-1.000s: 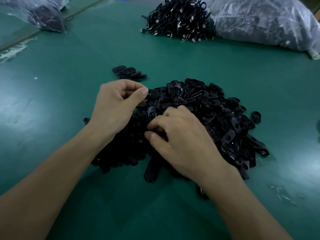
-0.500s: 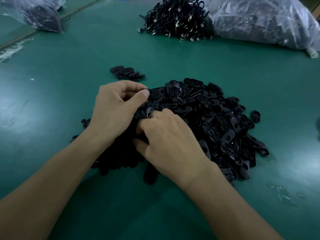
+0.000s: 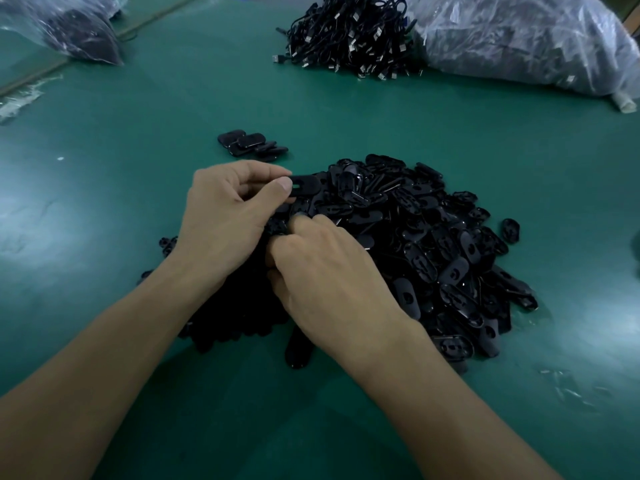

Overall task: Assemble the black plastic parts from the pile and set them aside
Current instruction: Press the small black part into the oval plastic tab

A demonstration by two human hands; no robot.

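A dull green mat (image 3: pixel 381 112) covers the whole work surface, with soft patches of overhead light glaring at 9 o'clock and 4 o'clock. A seam or strip crosses the far corner at 10 o'clock, with a crumpled scrap of clear film beside it.

The pile of black plastic parts (image 3: pixel 433 244) sits at the centre of the view, spreading toward 3 o'clock. The left hand (image 3: pixel 225 216) is over the pile's 10 o'clock edge, thumb and curled forefinger pinching a flat slotted part (image 3: pixel 306 184) that juts out toward the pile. The right hand (image 3: pixel 329 282) lies knuckles up on the near side of the pile, just beside the left, its fingers curled down among the pieces. I cannot tell whether they hold anything.

At 11 o'clock from the pile, a little apart from it, lies a small set-aside group (image 3: pixel 251 143) of overlapping black pieces. One stray part (image 3: pixel 510 230) rests just off the pile at 3 o'clock, and a long dark piece (image 3: pixel 298 351) pokes out at 6 o'clock.

Far across the mat at 12 o'clock is a heap of black cables (image 3: pixel 349 32) with metal plugs, touching a large clear plastic bag (image 3: pixel 512 39) at 1 o'clock. A smaller bag (image 3: pixel 76 29) of dark contents lies at 10 o'clock. Thin clear scraps (image 3: pixel 571 389) litter the mat at 4 o'clock.
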